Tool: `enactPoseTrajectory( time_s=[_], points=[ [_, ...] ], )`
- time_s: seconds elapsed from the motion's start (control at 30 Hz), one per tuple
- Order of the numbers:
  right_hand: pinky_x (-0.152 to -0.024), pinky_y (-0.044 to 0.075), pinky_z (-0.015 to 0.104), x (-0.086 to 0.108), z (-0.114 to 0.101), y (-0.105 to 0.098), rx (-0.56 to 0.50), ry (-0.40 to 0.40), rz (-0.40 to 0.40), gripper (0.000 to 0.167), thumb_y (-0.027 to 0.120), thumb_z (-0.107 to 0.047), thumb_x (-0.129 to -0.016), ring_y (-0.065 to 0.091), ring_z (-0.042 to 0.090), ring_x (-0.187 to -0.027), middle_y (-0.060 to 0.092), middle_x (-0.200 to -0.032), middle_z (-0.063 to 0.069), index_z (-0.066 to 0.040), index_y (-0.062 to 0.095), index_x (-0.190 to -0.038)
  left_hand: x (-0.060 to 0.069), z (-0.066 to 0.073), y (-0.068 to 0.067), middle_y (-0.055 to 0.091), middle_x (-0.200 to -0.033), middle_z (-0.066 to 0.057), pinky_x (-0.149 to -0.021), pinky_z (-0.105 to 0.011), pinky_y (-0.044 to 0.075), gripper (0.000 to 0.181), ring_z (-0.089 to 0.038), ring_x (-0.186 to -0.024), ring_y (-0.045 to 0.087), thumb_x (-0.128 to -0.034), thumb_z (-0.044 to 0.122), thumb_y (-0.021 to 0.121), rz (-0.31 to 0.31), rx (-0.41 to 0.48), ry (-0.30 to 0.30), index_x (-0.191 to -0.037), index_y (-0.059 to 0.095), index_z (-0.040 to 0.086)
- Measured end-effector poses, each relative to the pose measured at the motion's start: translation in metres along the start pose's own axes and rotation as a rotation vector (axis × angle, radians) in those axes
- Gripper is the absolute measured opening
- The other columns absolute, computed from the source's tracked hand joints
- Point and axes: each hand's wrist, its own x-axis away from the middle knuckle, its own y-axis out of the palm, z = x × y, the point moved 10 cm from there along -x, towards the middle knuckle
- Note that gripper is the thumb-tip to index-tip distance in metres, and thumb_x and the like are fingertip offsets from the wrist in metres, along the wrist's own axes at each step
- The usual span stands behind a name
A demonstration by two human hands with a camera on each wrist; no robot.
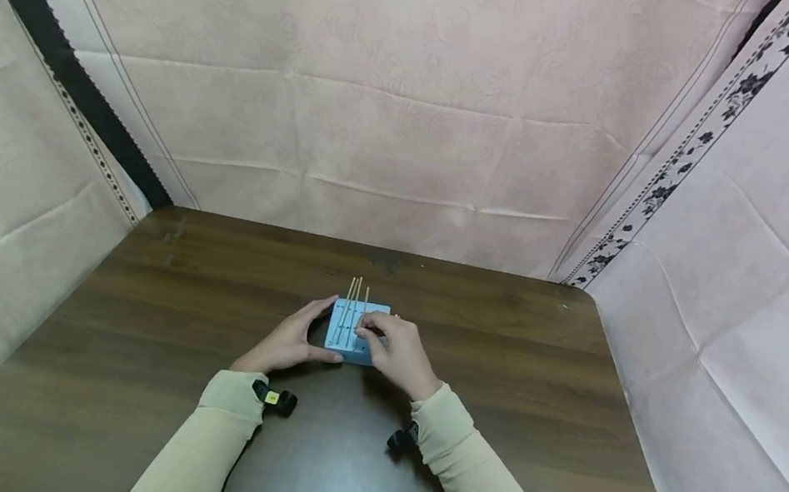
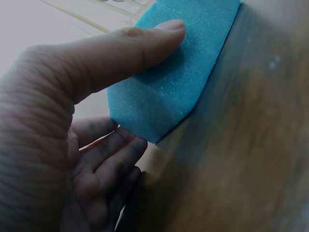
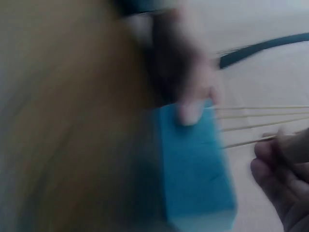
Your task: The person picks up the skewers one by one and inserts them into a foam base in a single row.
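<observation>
A blue foam block (image 1: 347, 354) sits on the table, with several thin wooden sticks (image 1: 350, 290) standing up out of its top. My left hand (image 1: 288, 342) steadies the block from the left; in the left wrist view the thumb (image 2: 145, 46) presses its near face and the fingers reach round the far side. Over the block's right part, my right hand (image 1: 398, 352) pinches a thin wooden stick (image 3: 244, 143) between thumb and fingertips. That stick's lower end meets the block's top in the right wrist view, which is blurred; how deep it goes cannot be told.
The brown wooden table (image 1: 500, 353) extends around the block on all sides. Pale cloth hangings (image 1: 392, 153) stand behind the table and along both sides. A small dark camera (image 1: 280, 403) is strapped to the left wrist, another (image 1: 401, 440) to the right.
</observation>
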Motion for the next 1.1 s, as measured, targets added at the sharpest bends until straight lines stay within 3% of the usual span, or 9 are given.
enactPoseTrajectory(
  time_s=[0.1, 0.33, 0.67, 1.1],
  points=[
    [-0.083, 0.053, 0.036, -0.001, 0.003, 0.003, -0.006, 0.001, 0.001, 0.005, 0.068, -0.015, -0.098, 0.054, 0.002, -0.072, 0.069, -0.092, -0.009, -0.014, 0.072, -0.098, 0.000, 0.001, -0.003, 0.028, -0.163, -0.002, -0.111, -0.064, 0.029, 0.121, -0.031, -0.148, 0.027, -0.0639, 0.070, 0.084, 0.008, 0.006, -0.001, -0.161, 0.026, 0.028],
    [-0.075, 0.055, 0.024, -0.001, 0.010, 0.005, -0.047, 0.062, -0.022, 0.006, 0.067, -0.017, -0.099, 0.061, 0.003, -0.080, 0.069, -0.094, -0.009, -0.014, 0.071, -0.102, -0.001, 0.001, -0.004, 0.028, -0.163, -0.003, -0.111, -0.064, 0.029, 0.121, -0.031, -0.148, 0.027, -0.0635, 0.070, 0.084, 0.009, 0.001, -0.004, -0.161, 0.026, 0.029],
    [-0.078, 0.057, 0.025, -0.001, 0.010, -0.003, -0.127, 0.127, -0.005, 0.009, 0.069, -0.015, -0.097, 0.066, 0.004, -0.084, 0.071, -0.098, -0.007, -0.011, 0.072, -0.104, -0.001, 0.000, -0.001, 0.028, -0.163, -0.005, -0.111, -0.065, 0.029, 0.120, -0.032, -0.148, 0.027, -0.0641, 0.070, 0.084, 0.000, -0.013, -0.008, -0.161, 0.026, 0.029],
    [-0.079, 0.057, 0.025, -0.005, 0.001, -0.014, -0.122, 0.081, 0.013, 0.009, 0.067, -0.020, -0.099, 0.067, 0.005, -0.086, 0.071, -0.098, -0.006, -0.014, 0.071, -0.105, 0.000, 0.003, -0.001, 0.029, -0.163, -0.007, -0.110, -0.066, 0.028, 0.119, -0.033, -0.148, 0.028, -0.0650, 0.068, 0.084, 0.001, -0.022, -0.003, -0.161, 0.026, 0.028]
  ],
)
